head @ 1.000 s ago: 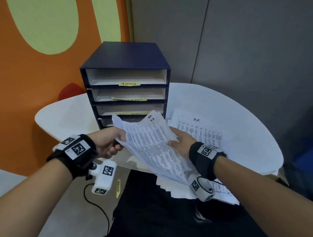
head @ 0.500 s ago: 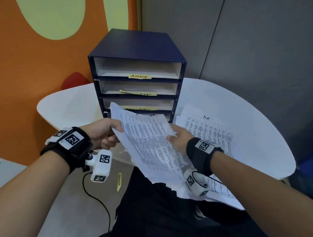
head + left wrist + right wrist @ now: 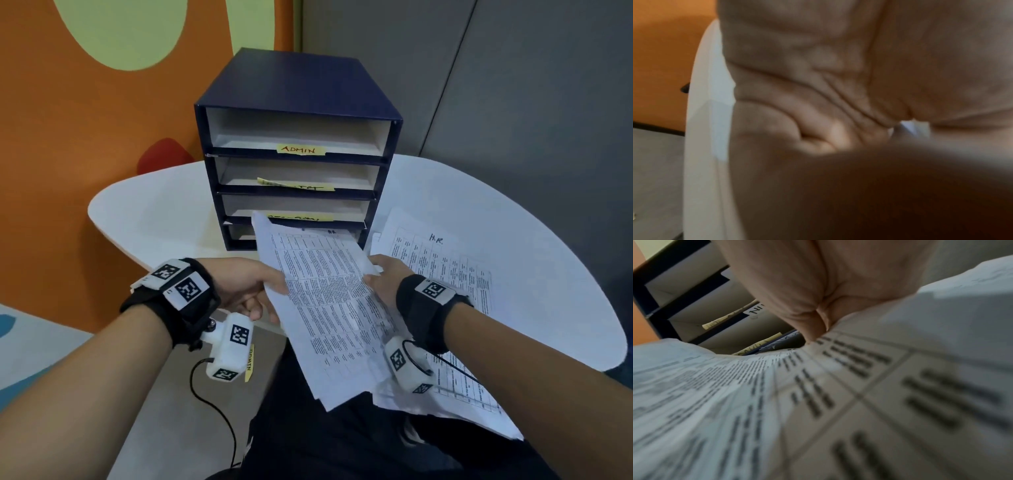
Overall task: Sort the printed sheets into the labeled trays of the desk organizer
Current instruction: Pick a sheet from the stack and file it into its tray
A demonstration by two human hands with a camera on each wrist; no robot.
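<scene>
Sheets [image 3: 329, 308] now hide the organizer's [image 3: 298, 89] bottom tray.

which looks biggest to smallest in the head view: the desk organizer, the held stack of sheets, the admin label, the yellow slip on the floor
1. desk organizer
2. held stack of sheets, though it is nearer the camera, which inflates it
3. ADMIN label and yellow slip on the floor: they look alike, and the slip is partly hidden, so no ranking.
</scene>
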